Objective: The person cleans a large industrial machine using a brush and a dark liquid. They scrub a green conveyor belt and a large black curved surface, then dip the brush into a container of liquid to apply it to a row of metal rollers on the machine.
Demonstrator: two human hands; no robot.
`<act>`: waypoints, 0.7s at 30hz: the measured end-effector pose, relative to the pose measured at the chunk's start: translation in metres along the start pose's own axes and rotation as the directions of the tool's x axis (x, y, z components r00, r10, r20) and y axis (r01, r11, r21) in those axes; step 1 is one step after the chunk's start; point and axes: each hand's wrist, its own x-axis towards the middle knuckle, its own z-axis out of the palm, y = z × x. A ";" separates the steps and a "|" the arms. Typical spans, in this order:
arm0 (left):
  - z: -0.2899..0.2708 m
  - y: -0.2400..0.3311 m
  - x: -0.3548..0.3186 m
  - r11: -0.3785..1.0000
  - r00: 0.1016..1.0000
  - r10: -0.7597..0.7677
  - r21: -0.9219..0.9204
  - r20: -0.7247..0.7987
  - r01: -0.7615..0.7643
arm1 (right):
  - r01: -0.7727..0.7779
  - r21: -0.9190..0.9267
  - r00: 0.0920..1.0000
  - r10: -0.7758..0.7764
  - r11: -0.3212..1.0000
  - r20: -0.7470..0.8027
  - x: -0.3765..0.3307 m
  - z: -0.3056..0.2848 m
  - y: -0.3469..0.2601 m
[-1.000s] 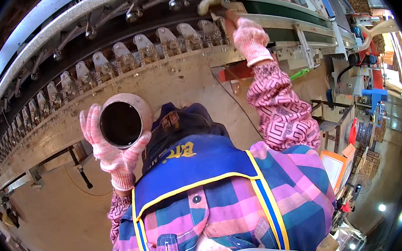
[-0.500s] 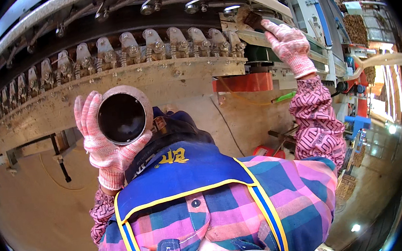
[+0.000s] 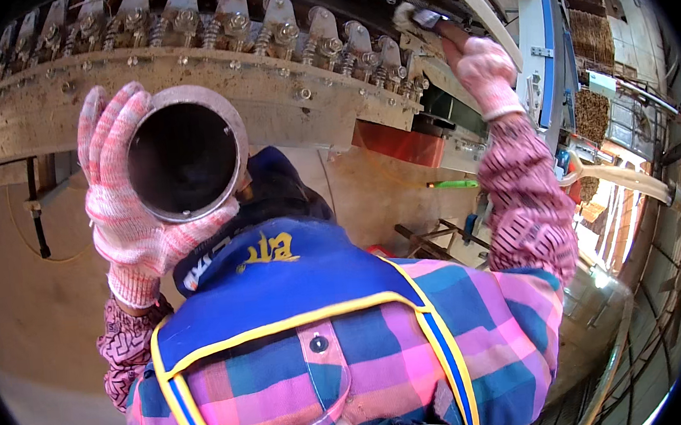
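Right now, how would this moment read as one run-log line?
left hand: holds round can | right hand: holds brush | nearby: row of metal brackets

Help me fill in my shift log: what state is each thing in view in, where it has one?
Left hand, gloved, curled around the container.
Container, held, mouth open, contents too dark to tell.
Right hand, gloved, closed on the brush.
Brush, held, bristles pointing away from the hand; contact unclear.
Metal brackets, lined up in a row along the rail.
Apron, worn over the plaid shirt.
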 end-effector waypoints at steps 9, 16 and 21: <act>-0.004 0.006 0.002 0.999 1.000 0.011 0.044 0.011 -0.011 | 0.085 -0.046 0.995 -0.088 0.995 -0.053 -0.003 -0.012 -0.024; -0.003 0.001 -0.006 0.999 0.999 -0.024 0.024 -0.021 0.025 | 0.193 -0.100 0.971 -0.204 0.976 -0.125 -0.018 -0.021 0.013; -0.002 -0.003 -0.003 1.000 0.999 -0.003 0.013 -0.033 0.004 | 0.215 -0.068 0.970 -0.221 0.974 -0.105 0.008 -0.012 -0.034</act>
